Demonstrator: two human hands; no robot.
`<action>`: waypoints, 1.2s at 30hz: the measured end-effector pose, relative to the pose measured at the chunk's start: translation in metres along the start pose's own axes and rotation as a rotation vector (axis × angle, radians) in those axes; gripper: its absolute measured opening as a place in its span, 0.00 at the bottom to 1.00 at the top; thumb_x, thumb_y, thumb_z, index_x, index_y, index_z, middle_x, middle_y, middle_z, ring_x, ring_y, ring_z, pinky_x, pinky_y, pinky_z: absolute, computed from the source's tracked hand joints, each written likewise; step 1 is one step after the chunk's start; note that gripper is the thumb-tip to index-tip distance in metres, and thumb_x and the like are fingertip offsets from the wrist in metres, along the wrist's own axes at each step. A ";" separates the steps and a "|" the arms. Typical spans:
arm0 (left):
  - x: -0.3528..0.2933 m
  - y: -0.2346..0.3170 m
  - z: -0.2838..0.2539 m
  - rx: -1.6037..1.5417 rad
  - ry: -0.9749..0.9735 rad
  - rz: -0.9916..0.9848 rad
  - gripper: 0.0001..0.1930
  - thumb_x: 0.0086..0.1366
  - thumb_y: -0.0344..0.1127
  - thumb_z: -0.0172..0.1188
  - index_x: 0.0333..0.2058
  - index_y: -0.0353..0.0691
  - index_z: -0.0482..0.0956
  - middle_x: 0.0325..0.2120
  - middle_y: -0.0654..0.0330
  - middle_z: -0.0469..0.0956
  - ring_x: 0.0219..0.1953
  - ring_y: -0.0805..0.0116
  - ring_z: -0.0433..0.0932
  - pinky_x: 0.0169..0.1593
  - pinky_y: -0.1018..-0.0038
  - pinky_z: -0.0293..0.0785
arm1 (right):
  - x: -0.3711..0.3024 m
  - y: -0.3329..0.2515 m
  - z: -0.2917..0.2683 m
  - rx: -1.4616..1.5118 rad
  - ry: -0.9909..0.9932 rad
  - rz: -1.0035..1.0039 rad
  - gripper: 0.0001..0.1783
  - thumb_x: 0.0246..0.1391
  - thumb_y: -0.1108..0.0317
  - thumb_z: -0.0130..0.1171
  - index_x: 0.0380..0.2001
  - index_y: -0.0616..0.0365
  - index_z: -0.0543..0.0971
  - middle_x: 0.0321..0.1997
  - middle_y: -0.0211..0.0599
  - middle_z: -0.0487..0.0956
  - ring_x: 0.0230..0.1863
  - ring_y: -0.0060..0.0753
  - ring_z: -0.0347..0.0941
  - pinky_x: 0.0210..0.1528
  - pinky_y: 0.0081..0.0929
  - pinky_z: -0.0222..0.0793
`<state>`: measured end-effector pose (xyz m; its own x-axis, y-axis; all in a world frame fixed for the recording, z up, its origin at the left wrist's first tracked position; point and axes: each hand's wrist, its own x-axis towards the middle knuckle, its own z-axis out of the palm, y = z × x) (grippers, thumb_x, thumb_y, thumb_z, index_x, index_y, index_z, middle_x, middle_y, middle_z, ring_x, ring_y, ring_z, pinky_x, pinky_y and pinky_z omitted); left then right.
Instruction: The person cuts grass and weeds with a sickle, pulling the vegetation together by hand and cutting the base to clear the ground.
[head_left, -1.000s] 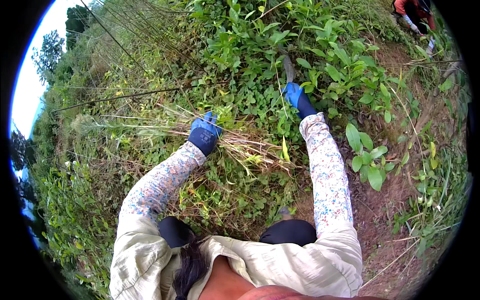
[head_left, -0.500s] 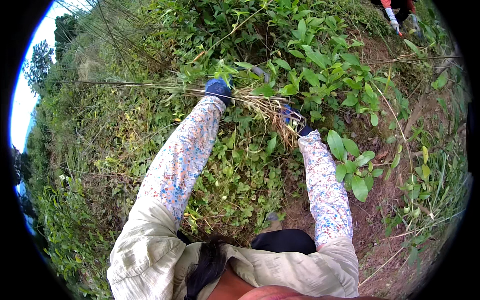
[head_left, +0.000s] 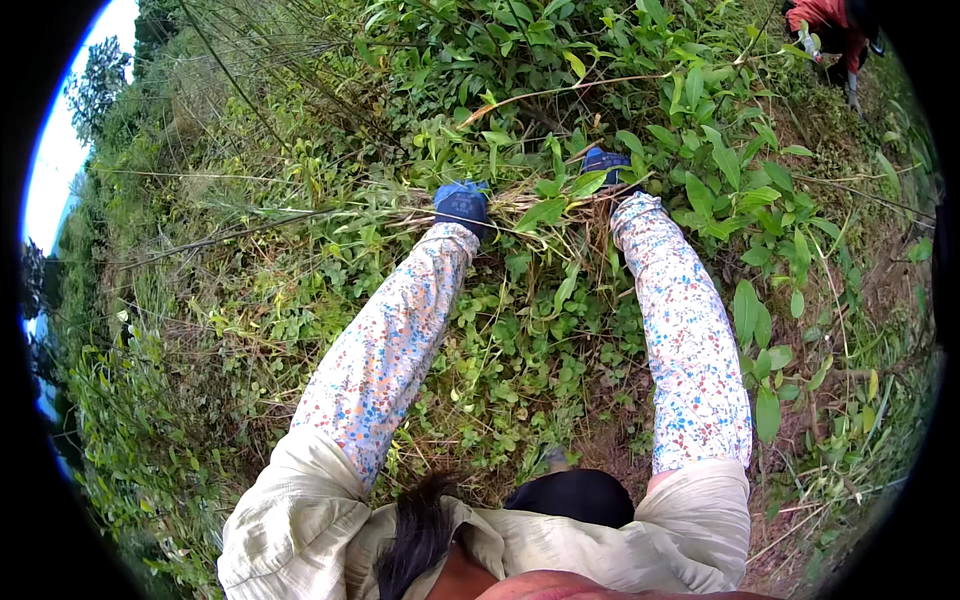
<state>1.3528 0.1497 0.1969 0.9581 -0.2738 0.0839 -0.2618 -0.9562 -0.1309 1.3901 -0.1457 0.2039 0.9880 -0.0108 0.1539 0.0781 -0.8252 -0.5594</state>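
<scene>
Both my arms reach forward in white speckled sleeves and dark blue gloves. My left hand is closed round a bundle of dry grass stalks, whose long thin ends stick out to the left. The bundle runs across to my right hand, with some brown stalks hanging down beside that wrist. The right hand's fingers look closed on the stalks, though leaves partly cover them. Whether it also holds a tool is hidden. Broad green leaves overlap the bundle between the hands.
Leafy shrubs crowd the front and right, and low green ground plants cover the slope below my arms. A long dry stem arches beyond my hands. Another person in red bends at the far right. Bare reddish soil shows near me.
My right hand has moved forward and slightly right, up level with my left. The left hand has shifted a little right and nearer. A grey, curved object seen beyond the bundle no longer shows.
</scene>
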 end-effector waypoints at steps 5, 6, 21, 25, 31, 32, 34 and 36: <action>0.003 -0.026 -0.007 0.010 0.143 0.057 0.12 0.60 0.36 0.55 0.41 0.50 0.81 0.35 0.58 0.81 0.42 0.58 0.79 0.43 0.61 0.74 | -0.061 0.006 0.016 -0.359 0.065 -0.222 0.20 0.58 0.64 0.51 0.53 0.57 0.74 0.49 0.48 0.77 0.50 0.45 0.74 0.52 0.38 0.71; 0.010 -0.028 -0.011 -0.106 0.212 0.097 0.11 0.59 0.37 0.56 0.40 0.49 0.82 0.34 0.58 0.81 0.41 0.57 0.80 0.43 0.61 0.75 | -0.095 0.025 0.016 -0.486 0.147 -0.345 0.20 0.58 0.64 0.51 0.53 0.56 0.74 0.48 0.49 0.77 0.49 0.45 0.74 0.52 0.38 0.71; -0.340 -0.143 0.139 0.203 -0.267 0.297 0.07 0.57 0.34 0.54 0.26 0.42 0.80 0.24 0.55 0.77 0.32 0.56 0.77 0.35 0.63 0.70 | -0.441 -0.082 -0.017 0.211 0.165 0.439 0.14 0.64 0.63 0.46 0.34 0.62 0.76 0.26 0.40 0.78 0.26 0.33 0.73 0.31 0.32 0.68; -0.447 -0.217 0.145 -0.095 -0.463 -0.213 0.09 0.60 0.35 0.52 0.25 0.43 0.80 0.23 0.56 0.77 0.31 0.57 0.77 0.34 0.64 0.70 | -0.389 -0.107 0.007 0.232 0.036 0.193 0.10 0.61 0.70 0.46 0.33 0.60 0.76 0.24 0.32 0.74 0.24 0.25 0.67 0.30 0.26 0.65; -0.517 -0.288 0.154 -0.001 -0.217 -0.202 0.06 0.60 0.32 0.50 0.27 0.42 0.75 0.23 0.55 0.75 0.31 0.55 0.75 0.34 0.62 0.70 | -0.228 -0.141 0.055 0.262 -0.134 0.052 0.11 0.62 0.65 0.47 0.36 0.61 0.75 0.26 0.38 0.75 0.27 0.28 0.69 0.32 0.29 0.66; -0.486 -0.261 0.132 -0.119 -0.102 -0.191 0.05 0.60 0.31 0.50 0.29 0.41 0.75 0.24 0.53 0.75 0.31 0.54 0.75 0.34 0.62 0.70 | -0.198 -0.137 0.063 0.192 0.006 -0.089 0.17 0.63 0.58 0.48 0.31 0.62 0.74 0.24 0.52 0.75 0.26 0.51 0.73 0.28 0.42 0.64; -0.445 -0.241 0.105 -0.214 -0.119 -0.284 0.07 0.60 0.30 0.48 0.33 0.37 0.76 0.33 0.51 0.77 0.34 0.54 0.75 0.40 0.64 0.71 | -0.130 -0.144 0.089 0.190 0.086 -0.159 0.18 0.62 0.56 0.48 0.31 0.61 0.74 0.23 0.54 0.76 0.27 0.59 0.73 0.30 0.46 0.66; -0.401 -0.208 0.065 0.092 -0.133 0.120 0.13 0.60 0.33 0.50 0.42 0.36 0.76 0.39 0.51 0.76 0.44 0.55 0.74 0.47 0.62 0.68 | -0.090 -0.182 0.102 0.081 -0.017 -0.066 0.20 0.62 0.54 0.45 0.34 0.61 0.76 0.28 0.55 0.78 0.32 0.59 0.75 0.34 0.48 0.69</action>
<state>1.0304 0.4654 0.1264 0.9293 -0.3631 -0.0678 -0.3689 -0.9025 -0.2222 1.3002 0.0632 0.2093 0.9825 0.0521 0.1789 0.1527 -0.7751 -0.6131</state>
